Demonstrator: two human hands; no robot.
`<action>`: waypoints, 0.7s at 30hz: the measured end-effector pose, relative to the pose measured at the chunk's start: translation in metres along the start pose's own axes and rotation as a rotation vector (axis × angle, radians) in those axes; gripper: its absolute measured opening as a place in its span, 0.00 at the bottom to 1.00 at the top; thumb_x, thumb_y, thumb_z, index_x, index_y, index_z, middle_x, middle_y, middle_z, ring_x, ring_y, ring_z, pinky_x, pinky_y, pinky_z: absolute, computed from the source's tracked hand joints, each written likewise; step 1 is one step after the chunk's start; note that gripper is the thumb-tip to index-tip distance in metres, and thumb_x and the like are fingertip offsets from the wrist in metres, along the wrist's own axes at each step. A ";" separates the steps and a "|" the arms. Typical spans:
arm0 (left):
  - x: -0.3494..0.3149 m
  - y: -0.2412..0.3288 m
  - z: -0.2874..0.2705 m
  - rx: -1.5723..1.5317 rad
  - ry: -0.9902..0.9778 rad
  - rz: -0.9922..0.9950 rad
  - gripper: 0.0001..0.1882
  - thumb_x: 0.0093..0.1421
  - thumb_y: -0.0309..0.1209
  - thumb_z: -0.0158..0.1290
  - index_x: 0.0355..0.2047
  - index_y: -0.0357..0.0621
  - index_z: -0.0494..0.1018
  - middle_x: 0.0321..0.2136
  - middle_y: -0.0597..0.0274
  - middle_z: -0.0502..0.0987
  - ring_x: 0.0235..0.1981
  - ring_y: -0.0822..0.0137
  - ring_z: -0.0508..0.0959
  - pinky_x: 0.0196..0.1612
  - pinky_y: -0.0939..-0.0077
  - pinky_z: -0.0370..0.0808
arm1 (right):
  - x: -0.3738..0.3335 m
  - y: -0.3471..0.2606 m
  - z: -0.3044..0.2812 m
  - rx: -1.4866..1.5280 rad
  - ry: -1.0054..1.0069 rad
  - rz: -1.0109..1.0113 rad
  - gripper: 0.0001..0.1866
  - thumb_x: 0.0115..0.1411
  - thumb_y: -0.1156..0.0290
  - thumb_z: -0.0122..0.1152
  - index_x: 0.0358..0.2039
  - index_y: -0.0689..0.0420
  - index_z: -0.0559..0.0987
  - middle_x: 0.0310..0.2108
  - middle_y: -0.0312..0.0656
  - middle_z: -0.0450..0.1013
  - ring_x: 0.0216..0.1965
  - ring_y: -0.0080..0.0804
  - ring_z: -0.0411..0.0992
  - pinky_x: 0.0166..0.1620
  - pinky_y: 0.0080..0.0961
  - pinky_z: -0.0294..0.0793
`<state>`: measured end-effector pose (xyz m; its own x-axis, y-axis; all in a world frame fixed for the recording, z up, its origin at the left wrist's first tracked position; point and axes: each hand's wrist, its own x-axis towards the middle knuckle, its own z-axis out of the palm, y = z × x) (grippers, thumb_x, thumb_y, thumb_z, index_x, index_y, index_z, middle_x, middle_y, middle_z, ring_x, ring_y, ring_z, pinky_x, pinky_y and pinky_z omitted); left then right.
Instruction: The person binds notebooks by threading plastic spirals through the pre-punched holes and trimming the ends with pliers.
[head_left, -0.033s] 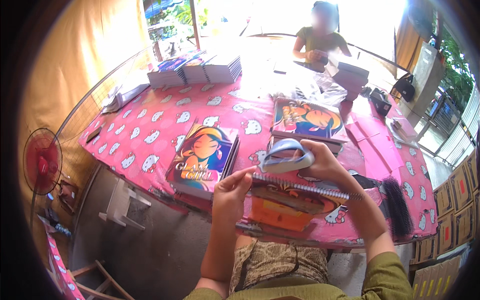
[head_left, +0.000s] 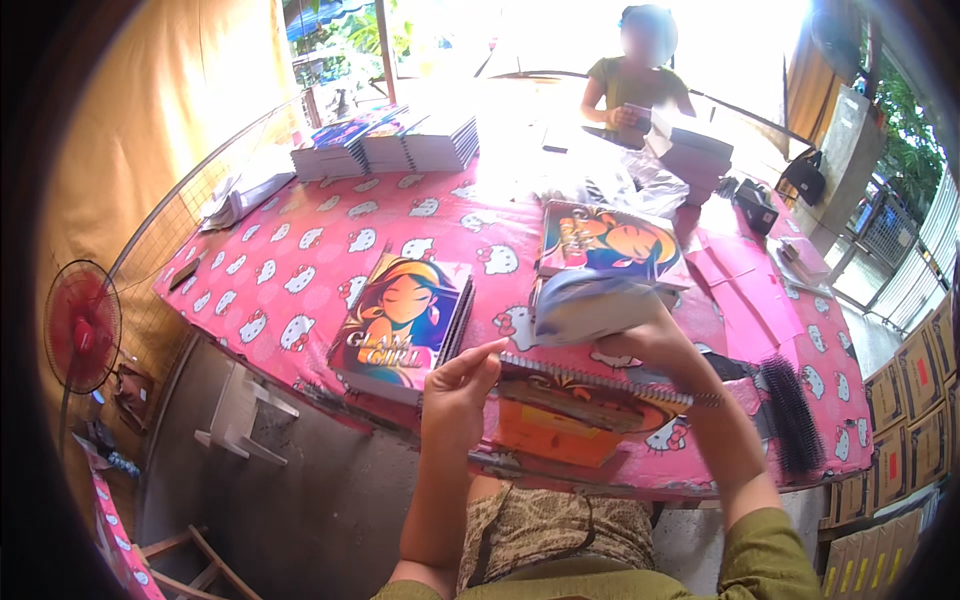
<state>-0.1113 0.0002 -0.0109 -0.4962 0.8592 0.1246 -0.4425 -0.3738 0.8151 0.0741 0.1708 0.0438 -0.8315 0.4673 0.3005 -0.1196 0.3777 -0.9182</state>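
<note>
1. Head view: spiral notebook point(head_left: 600, 398), printed cover, was tilted in front of the person near the table's close edge, coil point(head_left: 580, 372) along its top.
2. Left hand point(head_left: 462, 388): grip pressed together, thumb to forefinger, at the coil's left end; couldn't tell if wire was caught.
3. Right hand point(head_left: 648, 342): grip was pinching bent sheets point(head_left: 590, 312), blue and white, motion-blurred, above the coil.
4. Orange box point(head_left: 560, 442) sat just below the notebook; contact unclear.
5. Left stack point(head_left: 405, 310) of illustrated notebooks lay beyond the left hand; right stack point(head_left: 610, 240) lay behind the bent sheets.
6. Black bristly bundle point(head_left: 795, 415) lay right of the right forearm, pink sheets point(head_left: 745, 290) beyond it.
7. Table point(head_left: 390, 226) had a pink cat-print cover; more notebooks point(head_left: 400, 145) were piled at its far left.
8. Co-worker point(head_left: 640, 85) was across the table, hands around a small item, too blurred to identify.
9. Floor level: red fan point(head_left: 83, 325) and white stool point(head_left: 240, 412) left, cartons point(head_left: 905, 430) right.
</note>
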 end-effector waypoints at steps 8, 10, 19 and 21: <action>-0.002 0.002 -0.001 0.041 -0.045 0.022 0.10 0.58 0.26 0.60 0.38 0.35 0.77 0.31 0.66 0.79 0.33 0.80 0.74 0.37 0.87 0.71 | -0.064 0.024 -0.014 -0.781 0.100 0.224 0.16 0.39 0.72 0.71 0.30 0.60 0.76 0.25 0.47 0.73 0.29 0.35 0.74 0.34 0.29 0.74; -0.001 0.001 0.010 0.107 -0.069 0.058 0.09 0.57 0.26 0.61 0.36 0.36 0.76 0.31 0.65 0.79 0.34 0.79 0.75 0.38 0.85 0.72 | -0.094 0.037 -0.005 -1.019 0.091 0.221 0.19 0.42 0.65 0.72 0.33 0.58 0.76 0.38 0.48 0.75 0.40 0.50 0.73 0.42 0.42 0.73; -0.069 0.066 0.071 0.156 -0.036 1.366 0.12 0.46 0.30 0.70 0.26 0.43 0.76 0.32 0.59 0.80 0.34 0.66 0.79 0.39 0.76 0.78 | -0.237 0.028 -0.011 -1.190 0.393 0.517 0.34 0.53 0.59 0.64 0.56 0.63 0.67 0.58 0.54 0.61 0.60 0.52 0.59 0.60 0.47 0.56; -0.080 0.065 0.065 0.608 -0.378 1.090 0.10 0.46 0.24 0.65 0.30 0.39 0.77 0.34 0.57 0.81 0.35 0.64 0.80 0.38 0.74 0.78 | -0.260 0.042 -0.005 -1.228 0.414 0.546 0.34 0.57 0.56 0.59 0.57 0.64 0.64 0.56 0.54 0.62 0.60 0.52 0.58 0.61 0.50 0.52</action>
<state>-0.0519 -0.0699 0.0685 -0.0994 0.2973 0.9496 0.5079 -0.8055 0.3054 0.2881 0.0689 -0.0716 -0.3751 0.8968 0.2345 0.8844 0.4220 -0.1992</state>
